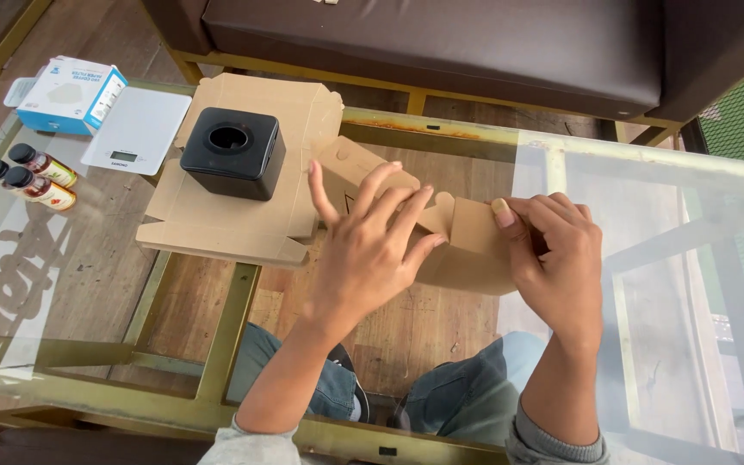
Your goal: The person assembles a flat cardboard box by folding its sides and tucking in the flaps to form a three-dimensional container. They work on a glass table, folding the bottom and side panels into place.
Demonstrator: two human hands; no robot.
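Glass, smooth and clear, forms the table top (647, 198) in a brass-coloured frame. Flat matte cardboard sheet (217, 215) is lain upon by a glossy black cube (232, 152) with a round hole. A small folded cardboard box (467, 245), its long axis left-right, is pressed under the splayed left hand (368, 245) and is pinched at its right end by the right hand (557, 258).
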